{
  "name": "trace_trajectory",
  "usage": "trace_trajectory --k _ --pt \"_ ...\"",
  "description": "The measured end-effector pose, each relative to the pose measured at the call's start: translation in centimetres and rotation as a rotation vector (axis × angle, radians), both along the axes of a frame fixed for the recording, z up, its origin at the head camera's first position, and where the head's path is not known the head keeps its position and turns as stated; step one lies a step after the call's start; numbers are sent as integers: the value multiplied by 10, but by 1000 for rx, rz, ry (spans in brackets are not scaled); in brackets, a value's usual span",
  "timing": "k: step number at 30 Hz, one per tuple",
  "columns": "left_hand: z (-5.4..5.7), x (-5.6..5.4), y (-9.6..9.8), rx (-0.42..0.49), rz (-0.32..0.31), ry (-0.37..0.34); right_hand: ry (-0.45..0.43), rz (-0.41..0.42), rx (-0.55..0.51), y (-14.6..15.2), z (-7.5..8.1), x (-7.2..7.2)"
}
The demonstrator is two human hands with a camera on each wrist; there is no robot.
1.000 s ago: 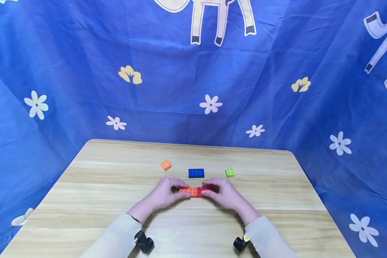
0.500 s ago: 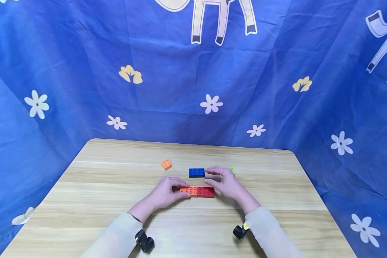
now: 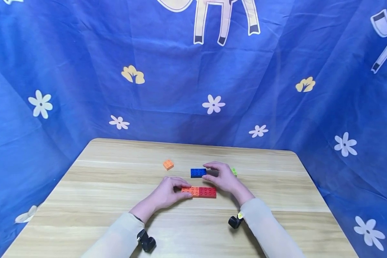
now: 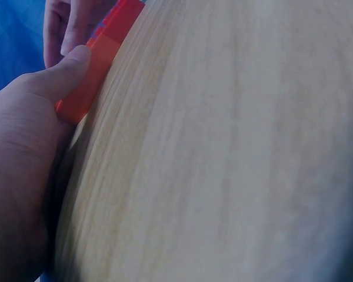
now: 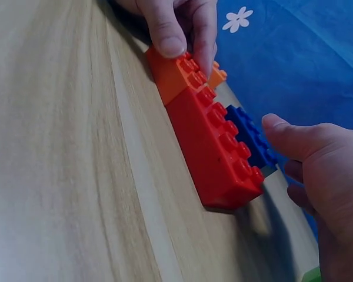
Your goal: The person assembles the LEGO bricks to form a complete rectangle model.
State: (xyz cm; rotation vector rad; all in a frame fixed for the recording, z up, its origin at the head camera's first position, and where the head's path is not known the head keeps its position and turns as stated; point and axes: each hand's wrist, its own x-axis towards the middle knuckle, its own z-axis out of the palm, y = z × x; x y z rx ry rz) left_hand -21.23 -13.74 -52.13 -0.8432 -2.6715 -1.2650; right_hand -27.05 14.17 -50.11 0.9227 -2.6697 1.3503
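Observation:
Two bricks, one orange and one red, lie end to end in a row on the table. My left hand grips the orange brick's left part, thumb on the near side and fingers on the far side. Just behind the row sits a blue brick. At its right end is my right hand, thumb and fingers spread apart; contact with the blue brick cannot be made out. In the right wrist view the right thumb appears beside the blue brick.
A small orange brick lies at the back left. Partly hidden behind the right hand is a small green brick. The wooden table meets a blue patterned cloth at its back and sides.
My right hand has let go of the red brick and moved back to the right end of the blue brick. My left hand keeps its grip on the orange brick.

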Motion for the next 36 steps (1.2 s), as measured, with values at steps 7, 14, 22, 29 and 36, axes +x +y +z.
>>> trace_trajectory --k 7,14,22,29,36 --pt "1 0 1 13 -8 5 -9 41 20 -4 -7 -10" --pt "3 1 2 35 -37 9 -4 12 61 -7 -14 -13" --pt "3 2 2 32 -33 5 -11 -8 63 -11 -14 -13" --pt "-1 1 1 28 -20 28 -17 -11 29 -11 -12 -12" --pt "-2 -1 0 22 -12 14 -43 26 -24 -9 -3 -9"
